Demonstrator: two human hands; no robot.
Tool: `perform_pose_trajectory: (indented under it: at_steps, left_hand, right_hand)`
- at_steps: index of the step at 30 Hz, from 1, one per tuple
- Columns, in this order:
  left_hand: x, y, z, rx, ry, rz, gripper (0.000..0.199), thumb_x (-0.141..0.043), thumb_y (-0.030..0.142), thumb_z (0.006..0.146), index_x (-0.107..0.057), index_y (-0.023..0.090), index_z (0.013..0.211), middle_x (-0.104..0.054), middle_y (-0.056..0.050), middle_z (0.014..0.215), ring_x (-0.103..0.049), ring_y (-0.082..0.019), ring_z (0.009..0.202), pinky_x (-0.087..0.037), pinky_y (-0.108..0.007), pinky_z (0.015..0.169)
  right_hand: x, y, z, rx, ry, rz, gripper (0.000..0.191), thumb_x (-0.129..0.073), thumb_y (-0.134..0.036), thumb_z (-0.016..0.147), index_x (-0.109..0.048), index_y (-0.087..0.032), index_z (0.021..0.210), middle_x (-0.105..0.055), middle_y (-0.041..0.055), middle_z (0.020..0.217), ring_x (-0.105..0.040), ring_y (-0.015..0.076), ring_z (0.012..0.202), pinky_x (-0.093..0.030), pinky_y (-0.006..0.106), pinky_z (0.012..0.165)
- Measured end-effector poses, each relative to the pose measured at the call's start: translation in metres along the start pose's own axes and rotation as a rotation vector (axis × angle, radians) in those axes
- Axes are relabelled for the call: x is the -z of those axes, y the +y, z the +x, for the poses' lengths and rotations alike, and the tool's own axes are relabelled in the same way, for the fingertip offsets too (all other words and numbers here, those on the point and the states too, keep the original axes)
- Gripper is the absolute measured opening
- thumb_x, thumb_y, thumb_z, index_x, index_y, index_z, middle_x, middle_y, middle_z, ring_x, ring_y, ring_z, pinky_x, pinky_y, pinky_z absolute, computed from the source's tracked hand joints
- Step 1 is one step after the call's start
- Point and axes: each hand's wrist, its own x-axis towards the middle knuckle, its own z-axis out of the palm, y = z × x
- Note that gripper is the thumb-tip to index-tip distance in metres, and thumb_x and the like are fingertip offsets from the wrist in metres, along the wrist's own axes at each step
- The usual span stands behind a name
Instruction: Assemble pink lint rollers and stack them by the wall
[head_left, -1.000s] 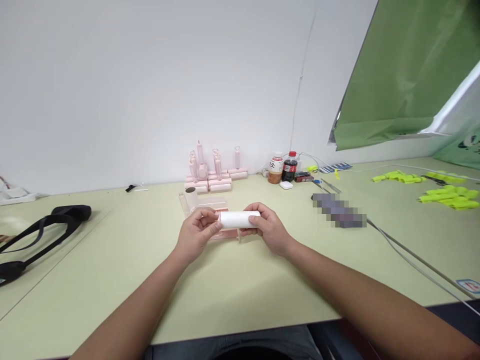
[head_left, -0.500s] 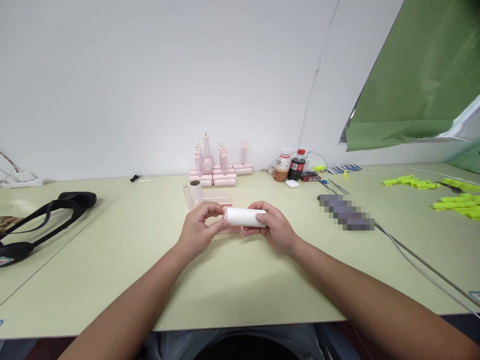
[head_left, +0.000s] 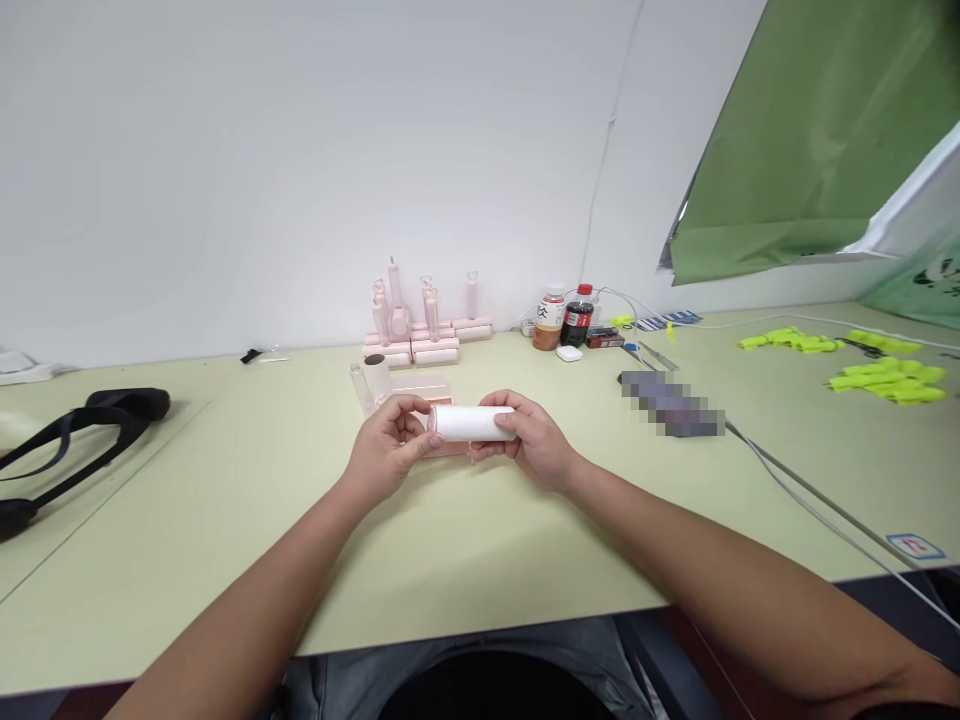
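Observation:
A white lint roller roll point(head_left: 474, 423) is held level above the table, with a pinkish rim at its left end. My left hand point(head_left: 388, 450) pinches that end between thumb and fingers. The other end is gripped by my right hand point(head_left: 538, 443), thumb on top and fingers behind and below. Just beyond my hands stand an upright roll with a brown core point(head_left: 375, 377) and a clear tube point(head_left: 360, 388). A clear pink-tinted piece point(head_left: 421, 385) lies beside them. Partly hidden under the held roll is another pink piece point(head_left: 450, 450).
Against the wall are stacked pink lint rollers point(head_left: 435, 352), several with upright handles. To their right are two drink bottles point(head_left: 550, 320) and a white case point(head_left: 569, 353). A blurred-out item point(head_left: 671, 402), cables and neon yellow strips point(head_left: 885, 378) lie right; a black strap point(head_left: 90, 440) lies left.
The view has turned slightly right, so everything sits a little further left in it. Both hands keep their hold on the white roll, with little other movement.

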Motion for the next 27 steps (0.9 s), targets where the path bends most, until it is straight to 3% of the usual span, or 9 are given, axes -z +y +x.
perform_pose_trajectory:
  at_steps: [8, 27]
  left_hand:
    - [-0.0018, 0.001, 0.001, 0.082, -0.051, -0.202, 0.041, -0.079, 0.038, 0.069, -0.056, 0.019, 0.097, -0.058, 0.002, 0.066, -0.057, -0.013, 0.064, -0.049, -0.026, 0.061]
    - [-0.005, 0.0021, -0.0008, 0.076, -0.061, -0.203, 0.042, -0.08, 0.038, 0.068, -0.057, 0.018, 0.096, -0.063, 0.0, 0.071, -0.06, -0.013, 0.068, -0.053, -0.027, 0.065]
  right_hand:
    - [-0.0003, 0.0015, 0.0001, 0.03, -0.01, -0.028, 0.028, -0.066, -0.032, 0.074, -0.055, -0.019, 0.095, -0.066, 0.0014, 0.079, -0.068, 0.0179, 0.063, -0.058, 0.036, 0.063]
    - [0.0013, 0.0043, 0.0021, 0.042, -0.016, -0.008, 0.026, -0.066, -0.03, 0.074, -0.057, -0.017, 0.094, -0.067, 0.0028, 0.077, -0.068, 0.0184, 0.061, -0.058, 0.035, 0.06]
